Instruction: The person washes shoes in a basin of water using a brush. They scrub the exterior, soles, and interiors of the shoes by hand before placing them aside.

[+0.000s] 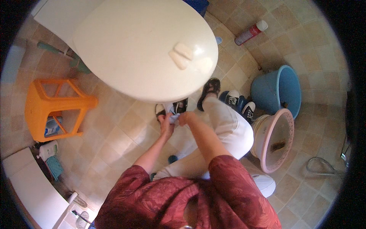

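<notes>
My left hand (166, 125) and my right hand (183, 118) meet low in front of me, fingers closed on a pale bluish-white, cloth-like piece (174, 118). The piece is small and partly covered by my fingers, so its exact kind is unclear. Just beyond my hands lie a black-and-white shoe (159, 110) and a dark shoe (180, 104) with light stripes. Whether the piece touches either shoe cannot be made out. My right foot, in a dark sandal (209, 91), rests on the tiles right of them.
A cream toilet lid (145, 49) overhangs the area ahead. An orange stool (57, 103) stands left. To the right are dark sneakers (231, 99), a blue bucket (263, 89), a pink-rimmed basin (266, 152) holding a brush (278, 145), and a metal hose (320, 170). A spray can (249, 33) lies far right.
</notes>
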A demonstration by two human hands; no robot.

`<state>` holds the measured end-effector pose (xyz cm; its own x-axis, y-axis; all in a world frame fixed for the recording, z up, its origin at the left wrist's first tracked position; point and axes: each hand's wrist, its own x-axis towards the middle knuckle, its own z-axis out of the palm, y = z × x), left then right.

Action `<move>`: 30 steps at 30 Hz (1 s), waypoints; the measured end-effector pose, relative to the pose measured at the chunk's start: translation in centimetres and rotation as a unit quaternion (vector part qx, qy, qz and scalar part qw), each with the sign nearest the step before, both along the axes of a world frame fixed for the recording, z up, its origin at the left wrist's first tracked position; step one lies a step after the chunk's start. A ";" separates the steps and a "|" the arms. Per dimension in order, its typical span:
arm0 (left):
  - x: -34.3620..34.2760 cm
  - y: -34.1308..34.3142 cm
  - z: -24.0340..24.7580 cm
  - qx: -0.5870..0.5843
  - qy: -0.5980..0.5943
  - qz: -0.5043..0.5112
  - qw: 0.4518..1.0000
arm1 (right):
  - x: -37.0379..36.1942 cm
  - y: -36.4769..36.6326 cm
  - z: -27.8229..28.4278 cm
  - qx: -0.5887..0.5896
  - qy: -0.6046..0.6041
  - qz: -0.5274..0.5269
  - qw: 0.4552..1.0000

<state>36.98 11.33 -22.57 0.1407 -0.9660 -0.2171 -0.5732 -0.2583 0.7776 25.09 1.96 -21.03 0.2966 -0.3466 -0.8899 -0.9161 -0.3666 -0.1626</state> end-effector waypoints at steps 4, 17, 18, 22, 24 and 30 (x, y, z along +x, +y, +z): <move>-0.6 -0.5 -0.5 -0.043 0.001 0.052 0.998 | -0.9 -0.8 -1.8 -0.024 -0.119 0.063 0.991; 3.0 -2.3 1.8 0.072 0.145 0.116 0.980 | -1.0 -0.9 3.0 -0.227 -0.187 -0.078 0.953; 3.2 -2.1 1.7 0.071 0.148 0.138 0.977 | -0.9 -1.1 3.5 -0.226 -0.194 -0.062 0.953; 3.1 -2.1 4.0 0.084 0.214 0.142 0.963 | -1.3 -2.5 8.1 -0.213 -0.187 -0.104 0.953; 1.7 -3.2 6.3 0.066 0.193 0.109 0.973 | -2.2 -3.4 9.5 -0.195 -0.182 -0.129 0.955; -3.7 -9.4 7.5 0.002 0.192 0.042 0.981 | -7.6 -6.5 10.6 -0.368 -0.302 -0.088 0.875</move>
